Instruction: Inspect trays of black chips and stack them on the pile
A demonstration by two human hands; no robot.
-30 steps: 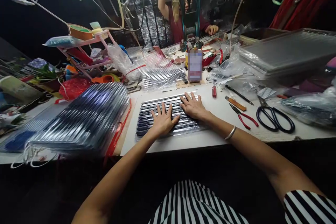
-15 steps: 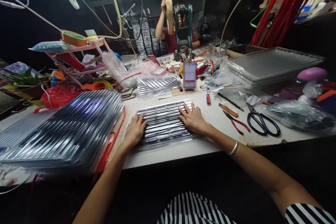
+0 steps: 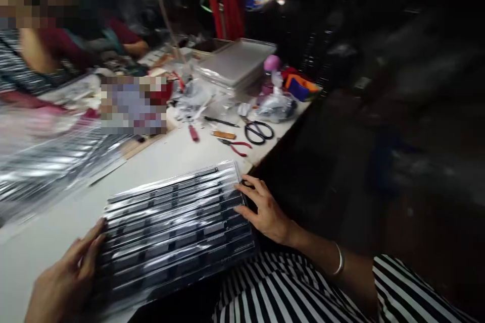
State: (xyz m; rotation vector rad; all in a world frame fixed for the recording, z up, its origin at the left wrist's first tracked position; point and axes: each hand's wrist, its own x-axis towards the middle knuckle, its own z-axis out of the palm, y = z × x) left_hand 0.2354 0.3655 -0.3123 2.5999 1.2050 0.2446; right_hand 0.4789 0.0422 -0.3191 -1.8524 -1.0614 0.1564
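A ridged clear plastic tray (image 3: 170, 227) lies tilted across the front edge of the table, partly over my lap. Rows of dark pieces with fine pale comb-like teeth show through its glossy surface; what exactly they are I cannot make out. My left hand (image 3: 64, 275) grips the tray's left edge, thumb and fingers pressed together on it. At the opposite edge my right hand (image 3: 269, 214) holds the upper right corner, fingertips on top and the rest of the grip partly hidden.
Red-handled pliers (image 3: 239, 147), black scissors (image 3: 259, 132), an orange cutter (image 3: 223, 135) and a red screwdriver (image 3: 193, 133) lie beyond the tray. More shiny ridged sheets (image 3: 56, 156) are at the left. Stacked clear boxes (image 3: 238, 63) stand behind. Across the table sits another person (image 3: 53, 45).
The view has swung to the right. The tray, flat on the table under both my hands before, is now lifted and tilted between them, nearer my body.
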